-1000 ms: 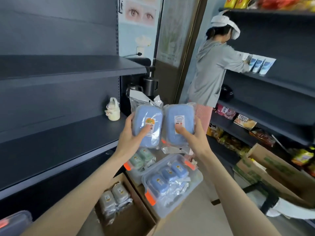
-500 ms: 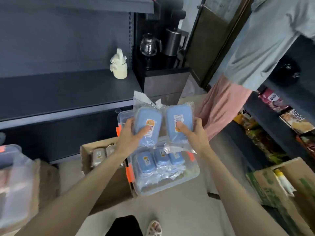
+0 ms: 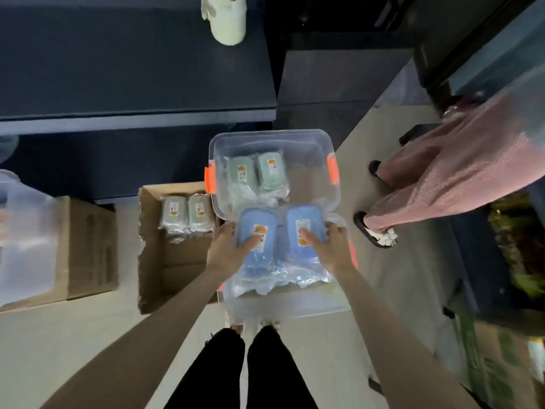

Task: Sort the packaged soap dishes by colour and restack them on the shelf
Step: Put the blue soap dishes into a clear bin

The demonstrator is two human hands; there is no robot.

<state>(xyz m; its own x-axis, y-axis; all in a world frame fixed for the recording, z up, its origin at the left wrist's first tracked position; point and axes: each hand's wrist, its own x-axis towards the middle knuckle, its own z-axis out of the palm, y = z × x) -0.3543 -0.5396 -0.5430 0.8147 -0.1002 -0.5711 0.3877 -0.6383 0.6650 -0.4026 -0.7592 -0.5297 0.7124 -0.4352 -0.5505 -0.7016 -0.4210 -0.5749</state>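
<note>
The person stands over the bins with a pack in each hand. The left hand [image 3: 227, 250] grips a blue soap dish [image 3: 256, 230] along its left edge, thumb laid across the labelled top and the other fingers tucked out of sight beneath. The right hand [image 3: 333, 246] holds a second blue soap dish [image 3: 305, 227] the same way from its right edge. The two packs sit side by side between the hands, just above the near clear bin [image 3: 283, 305], where more blue packs [image 3: 265, 270] lie under the palms.

Beyond the fingertips is a far clear bin [image 3: 309, 149] holding green packs [image 3: 256, 172]. Off to the left of the left hand, grey packs [image 3: 185, 212] sit in a cardboard box [image 3: 153, 261]. The dark shelf [image 3: 132, 72] lies further out, past the far bin.

These look light to me: hollow, stiff plastic shells, each easy to manage one-handed. The trouble is the loose, glossy wrapper, which probably slides and crinkles against the shell. I'd say pinching the hard body across its edges, as now, is the sound hold. Taking it by the slack film would let the dish swing or slip. Stacked, the film may make them skate on each other, so they should be set down flat and square.
</note>
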